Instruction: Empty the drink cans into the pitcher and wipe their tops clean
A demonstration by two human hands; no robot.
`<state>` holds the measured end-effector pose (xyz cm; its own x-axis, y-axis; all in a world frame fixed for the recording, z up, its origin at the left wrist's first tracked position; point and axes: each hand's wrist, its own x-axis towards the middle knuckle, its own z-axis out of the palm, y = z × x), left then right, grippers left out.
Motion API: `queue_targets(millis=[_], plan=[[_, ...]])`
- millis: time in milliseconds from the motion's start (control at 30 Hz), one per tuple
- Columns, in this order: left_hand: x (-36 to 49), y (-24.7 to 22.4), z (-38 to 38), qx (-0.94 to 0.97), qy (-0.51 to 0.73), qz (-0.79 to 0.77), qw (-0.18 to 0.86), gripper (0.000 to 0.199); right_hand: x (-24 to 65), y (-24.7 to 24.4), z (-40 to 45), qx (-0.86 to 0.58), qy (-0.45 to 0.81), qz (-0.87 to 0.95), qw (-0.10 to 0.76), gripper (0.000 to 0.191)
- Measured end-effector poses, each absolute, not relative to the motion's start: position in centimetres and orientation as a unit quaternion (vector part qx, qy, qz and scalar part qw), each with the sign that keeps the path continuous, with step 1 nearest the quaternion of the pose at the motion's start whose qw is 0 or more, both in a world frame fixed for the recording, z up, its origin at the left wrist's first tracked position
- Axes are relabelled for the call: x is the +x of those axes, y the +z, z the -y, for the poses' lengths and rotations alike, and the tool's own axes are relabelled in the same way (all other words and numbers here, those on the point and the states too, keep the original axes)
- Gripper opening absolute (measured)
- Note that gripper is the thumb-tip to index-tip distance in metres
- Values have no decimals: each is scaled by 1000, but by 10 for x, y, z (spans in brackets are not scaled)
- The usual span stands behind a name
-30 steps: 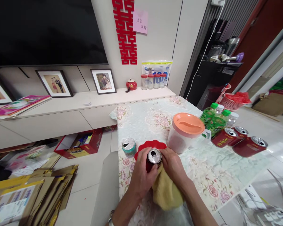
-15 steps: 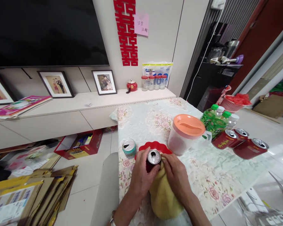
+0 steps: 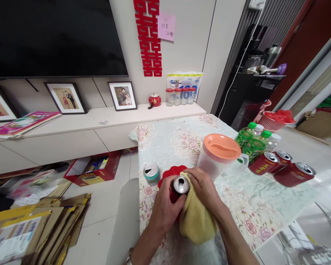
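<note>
An opened dark red drink can (image 3: 181, 184) stands upright in my left hand (image 3: 165, 206), whose fingers and thumb wrap round its side. My right hand (image 3: 205, 189) grips a yellow cloth (image 3: 197, 221) and presses its upper edge against the can's right side. The rest of the cloth hangs down toward me. Behind the can, a red scalloped dish (image 3: 172, 171) is partly hidden by my hands. To the left of the dish stands a short teal can (image 3: 151, 173) with its top open.
Right of the dish stands a clear jug with an orange lid (image 3: 222, 148). Farther right are several green-labelled bottles (image 3: 253, 141) and three red cans (image 3: 295, 173). A flowered tablecloth (image 3: 179, 141) covers the table. Flattened cardboard (image 3: 44, 228) lies on the floor at left.
My right hand has moved up and slightly away from me along the can, drawing the cloth up with it. My left hand still holds the can in nearly the same place.
</note>
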<state>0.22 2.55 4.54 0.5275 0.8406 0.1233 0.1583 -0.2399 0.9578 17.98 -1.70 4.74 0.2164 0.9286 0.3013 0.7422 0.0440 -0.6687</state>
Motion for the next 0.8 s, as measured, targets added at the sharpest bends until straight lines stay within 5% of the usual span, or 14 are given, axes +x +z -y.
queue_targets(millis=[467,800], plan=[[6,21,-17,741,383,-371,409,60,162,15,33,-762,80,578,281,26],[8,26,-24,720,389,-381,430,59,153,20,56,-707,48,561,429,27]])
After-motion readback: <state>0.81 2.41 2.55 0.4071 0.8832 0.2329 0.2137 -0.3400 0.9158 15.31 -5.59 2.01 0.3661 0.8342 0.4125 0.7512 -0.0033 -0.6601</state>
